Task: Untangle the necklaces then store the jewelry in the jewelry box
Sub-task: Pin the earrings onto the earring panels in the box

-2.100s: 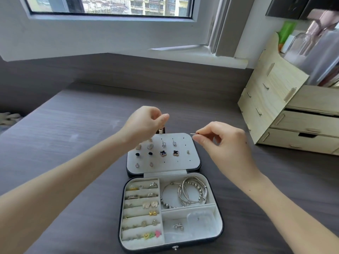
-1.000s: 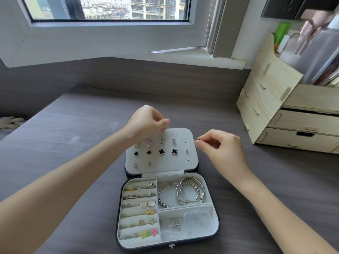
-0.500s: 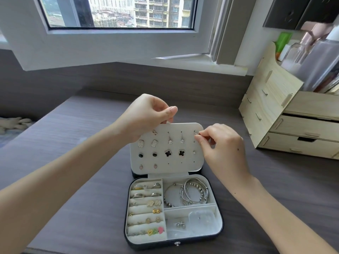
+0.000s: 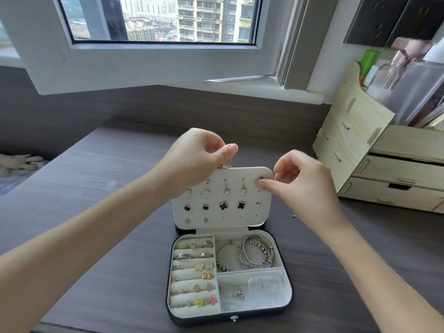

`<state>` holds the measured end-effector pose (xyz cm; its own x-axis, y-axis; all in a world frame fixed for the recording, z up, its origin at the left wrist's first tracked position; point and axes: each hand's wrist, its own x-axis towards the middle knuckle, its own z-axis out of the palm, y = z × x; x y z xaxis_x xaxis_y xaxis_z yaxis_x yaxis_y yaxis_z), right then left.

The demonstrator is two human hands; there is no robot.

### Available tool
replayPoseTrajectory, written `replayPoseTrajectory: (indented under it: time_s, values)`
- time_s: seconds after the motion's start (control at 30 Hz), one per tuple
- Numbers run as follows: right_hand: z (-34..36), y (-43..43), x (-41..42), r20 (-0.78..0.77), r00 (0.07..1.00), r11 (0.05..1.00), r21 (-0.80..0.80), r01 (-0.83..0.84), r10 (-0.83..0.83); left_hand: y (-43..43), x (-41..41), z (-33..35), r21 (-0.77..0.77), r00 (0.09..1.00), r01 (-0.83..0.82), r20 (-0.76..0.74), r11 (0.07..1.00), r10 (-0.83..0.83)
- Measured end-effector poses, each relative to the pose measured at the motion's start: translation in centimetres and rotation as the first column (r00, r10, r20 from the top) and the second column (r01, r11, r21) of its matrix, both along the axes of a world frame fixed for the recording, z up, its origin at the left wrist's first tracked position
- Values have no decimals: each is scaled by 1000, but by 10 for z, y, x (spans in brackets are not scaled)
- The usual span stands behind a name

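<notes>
Far left, a pale stuffed toy (image 4: 20, 163) lies at the edge of the grey wooden table (image 4: 96, 188). Moving in, your left hand (image 4: 194, 162) is up over the middle of the table, thumb and curled fingers pinching the top edge of the earring panel (image 4: 225, 216), which stands tilted up from the back of the box. Studs and drops sit in rows across that panel: two sparkly squares, two hanging stones, two black clovers, smaller ones below.

Straight beneath, the jewelry box (image 4: 204, 320) lies open on the table, near you. Its left side is rows of ring slots (image 4: 192, 272), filled with rings and small gold and coloured pieces. The upper right compartment holds a heap of silver bangles (image 4: 247, 258). The lower right one has a small silver piece (image 4: 236, 294) and a clear plastic bag (image 4: 264, 284).

Now your right hand (image 4: 305, 181): fingers curled in tight, thumb and forefinger tips (image 4: 263, 185) drawn together and pressed against the panel's upper right corner. Whether they pinch anything between them, I cannot tell.

Just right of that wrist, a tiny dark speck (image 4: 293, 216) lies on the table. Far right, a light wooden drawer unit (image 4: 396, 174) stands against the wall, with bottles on top.
</notes>
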<state>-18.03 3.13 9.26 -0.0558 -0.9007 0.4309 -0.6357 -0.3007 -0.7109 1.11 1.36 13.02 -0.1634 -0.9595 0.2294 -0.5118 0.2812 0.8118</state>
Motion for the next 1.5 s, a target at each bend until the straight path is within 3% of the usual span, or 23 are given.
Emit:
replayPoseTrajectory:
  time_s: [0.1, 0.23, 0.47, 0.77, 1.13, 1.5]
  values:
    - [7, 2, -9, 293, 933, 941, 202, -272, 207, 3, 3, 6, 101, 997, 79, -1, 992, -79]
    - [4, 13, -14, 465, 810, 864, 167, -475, 356, -1, 4, 13, 300, 956, 290, -46, 909, -290]
    - [-15, 22, -20, 337, 821, 875, -24, -483, 462, -16, -18, -12, 488, 823, 511, -39, 708, -567]
    - [-25, 29, -22, 241, 845, 878, -165, -450, 478, -24, -33, -33, 573, 716, 651, -249, 497, -652]
    - [-22, 31, -22, 229, 856, 885, -170, -434, 464, -24, -38, -32, 555, 653, 717, -326, 421, -683]
    - [-22, 31, -21, 232, 861, 891, -157, -426, 452, -21, -38, -26, 532, 667, 702, -259, 473, -698]
